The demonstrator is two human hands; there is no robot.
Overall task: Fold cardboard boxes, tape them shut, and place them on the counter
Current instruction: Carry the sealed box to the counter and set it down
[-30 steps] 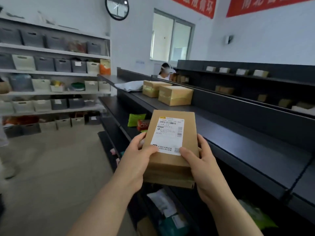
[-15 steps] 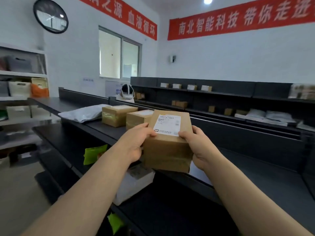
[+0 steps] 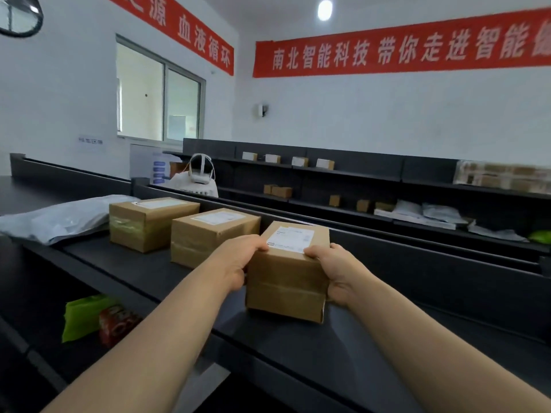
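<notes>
Your left hand and right hand grip the labelled box from either side, fingers curled over its top, long axis pointing away, down at the worktop just right of the neighbouring box.

left hand and right hand grip the sides of a labelled box on the dark counter. at its ten o'clock sits a second box, then a third box, then a grey bag.
</notes>
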